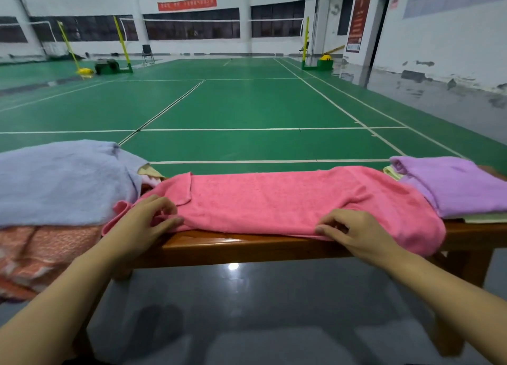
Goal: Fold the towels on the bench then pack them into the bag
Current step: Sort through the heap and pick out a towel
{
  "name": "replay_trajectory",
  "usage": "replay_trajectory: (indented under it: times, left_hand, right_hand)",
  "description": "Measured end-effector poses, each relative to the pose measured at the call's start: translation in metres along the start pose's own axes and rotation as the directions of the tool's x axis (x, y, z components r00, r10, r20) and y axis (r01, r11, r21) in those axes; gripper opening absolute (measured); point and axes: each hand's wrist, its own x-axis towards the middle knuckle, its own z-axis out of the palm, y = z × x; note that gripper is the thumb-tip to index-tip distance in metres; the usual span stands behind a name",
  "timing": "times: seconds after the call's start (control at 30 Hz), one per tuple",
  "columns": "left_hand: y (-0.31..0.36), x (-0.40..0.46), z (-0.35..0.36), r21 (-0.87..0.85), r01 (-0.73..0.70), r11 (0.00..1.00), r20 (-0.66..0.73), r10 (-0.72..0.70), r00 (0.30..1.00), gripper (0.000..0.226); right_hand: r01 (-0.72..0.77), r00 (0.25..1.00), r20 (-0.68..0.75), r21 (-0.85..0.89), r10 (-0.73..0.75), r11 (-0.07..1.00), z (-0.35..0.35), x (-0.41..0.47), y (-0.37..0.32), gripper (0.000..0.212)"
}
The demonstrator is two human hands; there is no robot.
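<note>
A pink towel [288, 200] lies stretched lengthwise along the wooden surface [247, 245], filling the middle of the view. The left hand [145, 222] at 8 o'clock of the towel has its fingers curled around the bunched near-left edge, and the right hand [356, 231] at 5 o'clock pinches the near edge between thumb and fingertips. It looks like the towel is already doubled along its length and is about to be folded again, though the layers are hard to count.

At 3 o'clock a purple towel [461, 186] sits as a neat folded stack, with a pale green one [485, 218] just showing beneath it and a sliver of yellowish cloth at its left corner. So a few towels appear to be done.

At 9 o'clock a blue-grey towel [63, 180] is heaped loosely on an orange patterned one [41, 252], with bits of cream and pink cloth peeping out at their right. These seem still unfolded, so I judge the folding to be partway along and the packing not begun.

No bag is visible anywhere. Both piles run off the frame edges, so their full count cannot be told. The near-right end of the pink towel hangs over the front edge, and the surface's far edge is hidden under cloth.
</note>
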Motion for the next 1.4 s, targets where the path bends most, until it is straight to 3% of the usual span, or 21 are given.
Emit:
replay_trajectory:
  times: [0.17,0.3,0.4,0.47,0.5,0.57,0.63,0.73,0.83,0.9,0.97,1.07,1.17,1.27,1.33,1.4]
  left_hand:
    - [-0.007,0.000,0.000,-0.037,0.047,0.998,-0.008,-0.047,0.999,0.031]
    - [0.000,0.000,-0.008,-0.025,0.090,0.996,-0.028,-0.090,0.996,0.050]
    - [0.011,0.001,-0.020,0.266,0.161,0.950,0.085,-0.189,0.978,0.062]
    - [0.022,0.005,-0.021,0.488,0.187,0.853,0.028,-0.230,0.973,0.054]
    - [0.028,0.006,-0.018,0.510,0.187,0.840,-0.024,-0.203,0.979,0.045]
    - [0.039,0.010,-0.005,0.356,0.118,0.927,-0.071,-0.099,0.993,0.024]
    - [0.051,0.013,0.014,0.217,0.021,0.976,-0.007,-0.020,1.000,0.013]
    - [0.048,0.019,0.037,0.293,0.028,0.956,0.046,-0.044,0.998,0.022]
    - [0.032,0.025,0.028,0.298,0.185,0.937,-0.120,-0.155,0.980,0.039]
    - [0.016,0.027,0.014,0.312,0.291,0.904,-0.188,-0.242,0.952,0.044]
    - [0.005,0.028,0.002,0.357,0.379,0.854,-0.162,-0.343,0.925,0.038]
    - [0.000,0.028,-0.005,0.403,0.422,0.812,-0.190,-0.377,0.906,0.023]
    - [-0.002,0.026,-0.016,0.398,0.494,0.773,-0.270,-0.417,0.868,0.033]
    - [-0.001,0.023,-0.024,0.418,0.543,0.728,-0.229,-0.494,0.839,0.024]
    - [0.004,0.021,-0.028,0.377,0.582,0.720,-0.198,-0.552,0.810,0.021]
    - [0.011,0.022,-0.032,0.237,0.583,0.777,-0.170,-0.558,0.812,0.024]
  right_hand:
    - [-0.020,0.999,0.034,0.117,0.016,0.993,-0.005,-0.003,-0.010,0.053]
    - [-0.105,0.976,0.205,0.180,0.067,0.978,-0.013,-0.004,-0.025,0.061]
    - [-0.151,0.948,0.306,0.178,0.091,0.972,-0.020,-0.003,-0.032,0.055]
    - [-0.120,0.967,0.244,0.180,0.074,0.976,-0.023,0.000,-0.033,0.050]
    - [-0.093,0.984,0.163,0.158,0.067,0.983,-0.023,0.002,-0.031,0.051]
    - [-0.073,0.997,-0.034,0.064,0.075,0.995,-0.020,0.006,-0.023,0.054]
    - [-0.125,0.982,-0.146,-0.009,0.123,0.992,-0.015,0.008,-0.014,0.057]
    - [-0.161,0.986,-0.057,-0.094,0.156,0.982,-0.006,0.010,-0.005,0.069]
    - [-0.167,0.982,0.056,-0.195,0.181,0.966,0.004,0.009,0.006,0.066]
    - [-0.233,0.961,0.098,-0.212,0.259,0.949,0.007,0.008,0.013,0.078]
    - [-0.275,0.940,0.139,-0.229,0.311,0.934,0.007,0.007,0.016,0.082]
    - [-0.285,0.931,0.159,-0.242,0.327,0.928,0.007,0.010,0.015,0.081]
    - [-0.285,0.928,0.171,-0.243,0.330,0.927,0.005,0.014,0.014,0.081]
    - [-0.294,0.925,0.172,-0.243,0.339,0.924,0.005,0.015,0.012,0.079]
    - [-0.293,0.927,0.167,-0.243,0.337,0.925,0.006,0.015,0.012,0.080]
    - [-0.294,0.927,0.163,-0.242,0.338,0.925,0.007,0.016,0.011,0.077]
